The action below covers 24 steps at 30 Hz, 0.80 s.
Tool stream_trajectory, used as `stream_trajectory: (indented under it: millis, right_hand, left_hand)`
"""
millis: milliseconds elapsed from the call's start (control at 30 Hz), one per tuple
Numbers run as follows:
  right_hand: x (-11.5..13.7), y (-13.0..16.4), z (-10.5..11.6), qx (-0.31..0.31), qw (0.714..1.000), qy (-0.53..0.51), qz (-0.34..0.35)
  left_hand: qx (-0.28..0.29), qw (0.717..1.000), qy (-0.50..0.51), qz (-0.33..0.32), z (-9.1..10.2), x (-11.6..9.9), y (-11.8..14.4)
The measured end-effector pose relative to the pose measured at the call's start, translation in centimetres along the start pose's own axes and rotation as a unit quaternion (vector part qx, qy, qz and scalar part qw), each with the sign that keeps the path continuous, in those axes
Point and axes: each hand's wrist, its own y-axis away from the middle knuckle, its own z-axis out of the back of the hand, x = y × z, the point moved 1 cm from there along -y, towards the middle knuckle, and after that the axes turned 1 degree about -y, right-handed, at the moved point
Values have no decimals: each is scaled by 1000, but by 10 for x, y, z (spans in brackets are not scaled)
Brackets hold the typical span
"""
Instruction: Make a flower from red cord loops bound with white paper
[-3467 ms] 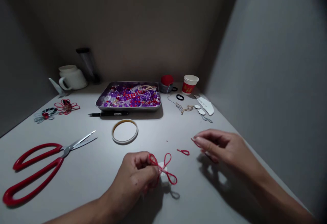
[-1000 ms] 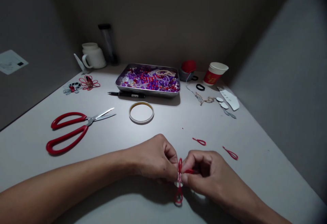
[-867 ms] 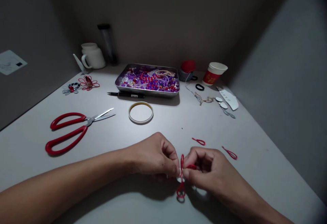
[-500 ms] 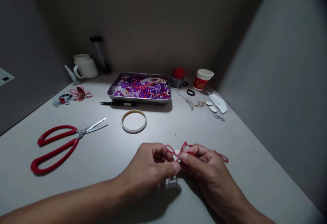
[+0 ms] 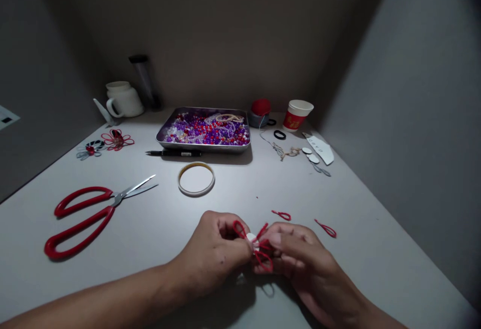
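Red scissors (image 5: 80, 216) lie at the far left of the surface (image 5: 376, 249). The left hand (image 5: 216, 254) pinches a red cord flower (image 5: 255, 246) by its white centre; the right hand (image 5: 300, 256) pinches its loops. It looks light, limp and easily bent, best held at the centre.

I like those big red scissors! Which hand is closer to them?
Left. The left hand is on the same side as the red scissors, though apart from them; the right hand is farther off, beyond the left.
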Motion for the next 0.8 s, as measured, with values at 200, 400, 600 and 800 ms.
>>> stream_trajectory:
  millis: [200,400,600,800]
  right_hand:
    - [2,3,-2,42,999,14,-25]
    - [-2,2,-3,40,997,8,-60]
    - [-1,4,-3,62,995,1,-78]
    - [2,2,-4,31,989,142,2]
  left_hand:
    - [28,999,33,15,-1,-4,0]
    - [62,997,38,16,0,1,1]
    - [62,997,35,23,2,1,-1]
    - [40,999,-5,35,-2,1,-2]
